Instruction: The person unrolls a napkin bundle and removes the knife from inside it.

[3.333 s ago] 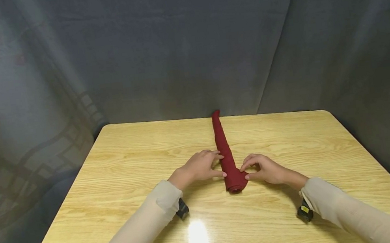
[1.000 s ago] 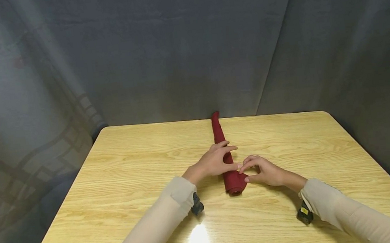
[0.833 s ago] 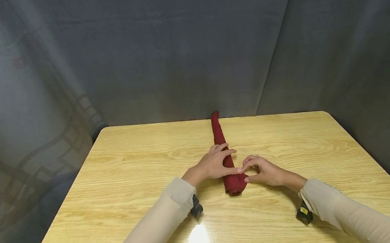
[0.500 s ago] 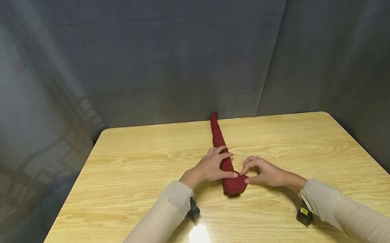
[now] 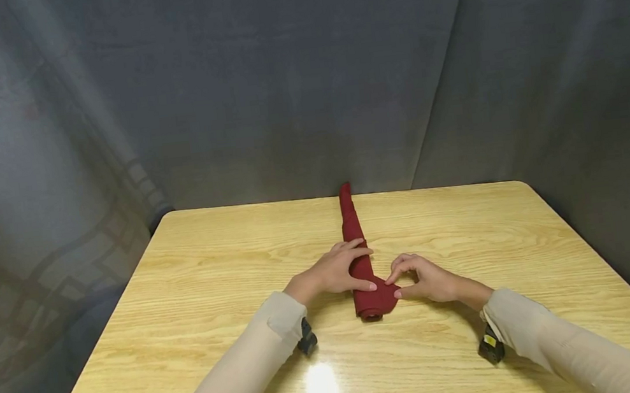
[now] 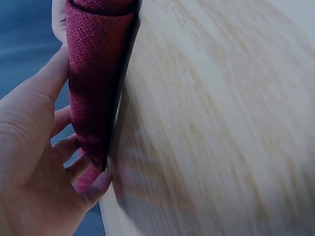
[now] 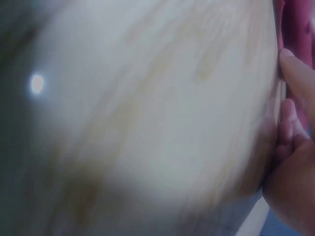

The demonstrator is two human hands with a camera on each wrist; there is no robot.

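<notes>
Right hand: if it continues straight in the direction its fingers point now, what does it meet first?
The right hand points leftward at the rolled red cloth; its fingertips seem already touching it.

A light wooden table (image 5: 197,285) with pale yellow grain and rounded far corners carries everything. Directly on it lies a dark red rolled cloth (image 5: 356,243), stretched from the middle of the far edge toward the centre, its thicker rolled end nearest the near edge. A bright glare of light sits on the tabletop close to the near edge.
</notes>
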